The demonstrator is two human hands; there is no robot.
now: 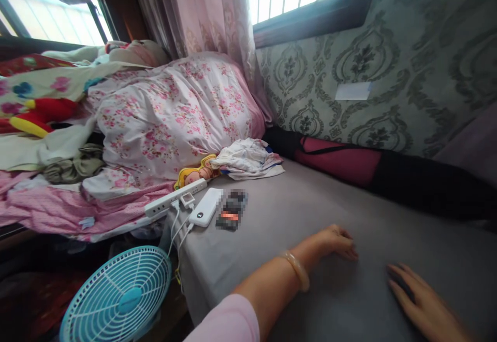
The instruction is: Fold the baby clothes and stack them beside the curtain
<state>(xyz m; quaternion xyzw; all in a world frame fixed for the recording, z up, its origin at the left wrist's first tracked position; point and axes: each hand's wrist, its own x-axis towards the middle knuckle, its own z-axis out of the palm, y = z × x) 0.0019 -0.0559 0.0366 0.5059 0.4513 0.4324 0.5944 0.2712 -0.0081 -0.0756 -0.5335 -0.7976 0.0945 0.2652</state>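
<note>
My left hand (337, 242) hangs low over the grey sheet (287, 217), its fingers loosely bent and slightly apart, with nothing visible in them. A pale bangle (297, 270) circles that wrist below a light pink sleeve (229, 321). At the lower right, my right hand (423, 300) lies on or just above the same sheet, thumb and fingers apart. A dark patch shows between them; whether it is a thing or a shadow I cannot make out. Left of my left hand lie a white power bank (206, 207) and a blurred-out dark object (232, 210).
A white power strip (174, 198) with plugged cables lies along the bed edge. Below it stands a blue fan (120, 295). Beyond are crumpled white cloth (248, 158), floral bedding (174, 119) and a red toy (50, 114). A long black-and-pink bundle (341, 160) lines the wall.
</note>
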